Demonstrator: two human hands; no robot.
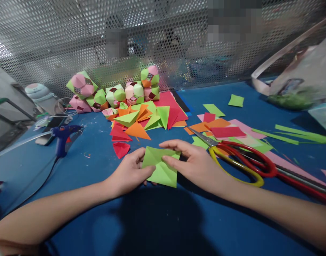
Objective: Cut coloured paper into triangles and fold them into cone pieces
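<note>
A creased green paper square [165, 174] is held between both hands above the blue table. My left hand [129, 172] pinches its left edge, thumb on top and fingers behind. At its upper right, my right hand [189, 160] grips it with the thumb on the front and the fingers at the back edge. Folded green, orange and red paper pieces [137, 130] lie just beyond the hands. Scissors with red and yellow handles [240, 167] rest right of my right hand, close to flat paper scraps [228, 132].
Several folded paper balls [116, 95] stand along a perforated metal screen [179, 46]. A blue glue gun [62, 140] with a cable is at the left, near a bottle [44, 99]. Green strips [299, 134] and a bag [299, 78] are at the right.
</note>
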